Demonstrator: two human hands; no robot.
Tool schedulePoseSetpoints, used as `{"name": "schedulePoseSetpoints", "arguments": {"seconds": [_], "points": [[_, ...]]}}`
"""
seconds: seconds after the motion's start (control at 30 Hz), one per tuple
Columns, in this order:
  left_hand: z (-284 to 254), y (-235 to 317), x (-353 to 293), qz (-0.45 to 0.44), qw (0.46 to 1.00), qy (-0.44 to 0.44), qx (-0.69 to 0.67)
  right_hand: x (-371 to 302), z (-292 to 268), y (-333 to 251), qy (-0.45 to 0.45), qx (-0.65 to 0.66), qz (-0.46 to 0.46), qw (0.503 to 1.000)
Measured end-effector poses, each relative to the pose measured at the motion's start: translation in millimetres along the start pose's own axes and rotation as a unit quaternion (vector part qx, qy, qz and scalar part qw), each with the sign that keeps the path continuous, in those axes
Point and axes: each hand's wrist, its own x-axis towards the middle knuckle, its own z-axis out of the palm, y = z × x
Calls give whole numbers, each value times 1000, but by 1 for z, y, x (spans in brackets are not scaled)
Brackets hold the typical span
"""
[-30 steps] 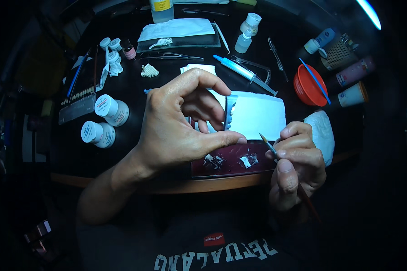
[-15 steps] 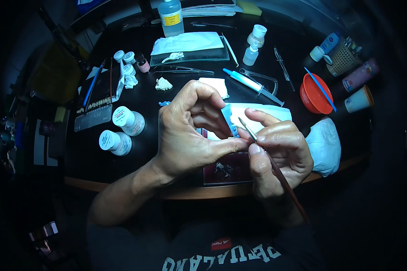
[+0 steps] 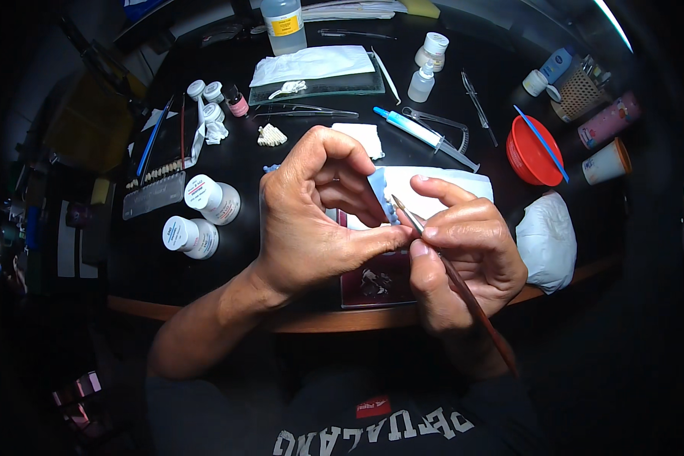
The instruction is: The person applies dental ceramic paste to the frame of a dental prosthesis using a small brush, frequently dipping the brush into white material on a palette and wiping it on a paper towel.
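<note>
My left hand (image 3: 300,228) is curled around a small blue dental model (image 3: 378,182), pinching it between thumb and fingers; most of the model is hidden. A row of small white and blue bumps runs along its exposed edge. In my right hand (image 3: 471,247) is a fine paintbrush (image 3: 470,296) with a dark red-brown handle, held like a pen. Its pointed tip is at the model's bumpy edge, touching or very close to it. Below the hands lie a white paper sheet (image 3: 463,184) and a dark red slab (image 3: 357,277) with a pale smear.
Two white-capped jars (image 3: 213,200) and a tooth shade guide (image 3: 153,196) sit at left. Behind are tweezers (image 3: 308,114), a blue-tipped syringe (image 3: 425,133) and a glass slab (image 3: 319,90) under tissue. A red bowl (image 3: 530,163) and wadded tissue (image 3: 547,243) stand right.
The brush tip has shifted slightly left along the model's edge, and my right index finger has moved a little. Lighting looks warmer, with a bright strip at upper right. Both grips are unchanged.
</note>
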Motion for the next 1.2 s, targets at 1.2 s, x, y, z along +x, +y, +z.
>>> {"name": "schedulePoseSetpoints", "arguments": {"seconds": [1.2], "points": [[1, 0, 1, 4, 1000, 1, -6, 0, -1, 0, -8, -12, -7, 1000]]}}
